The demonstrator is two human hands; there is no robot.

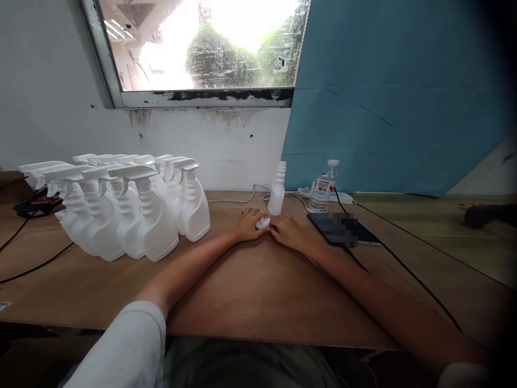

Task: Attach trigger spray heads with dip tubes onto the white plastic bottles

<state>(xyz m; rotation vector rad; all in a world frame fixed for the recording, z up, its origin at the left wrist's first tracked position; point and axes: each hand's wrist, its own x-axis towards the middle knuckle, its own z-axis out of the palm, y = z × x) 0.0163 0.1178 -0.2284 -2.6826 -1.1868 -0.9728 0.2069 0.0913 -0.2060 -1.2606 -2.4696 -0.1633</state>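
Blue cloth (383, 97) hangs beside a grimy window (238, 59).

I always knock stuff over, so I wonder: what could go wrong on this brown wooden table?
The slim white plastic bottle with no spray top stands just beyond the left hand and right hand, so a nudge might topple it. The small white plastic piece at their fingertips could slip away. The white plastic bottles with trigger tops crowd close together, so bumping one might tip its neighbours.
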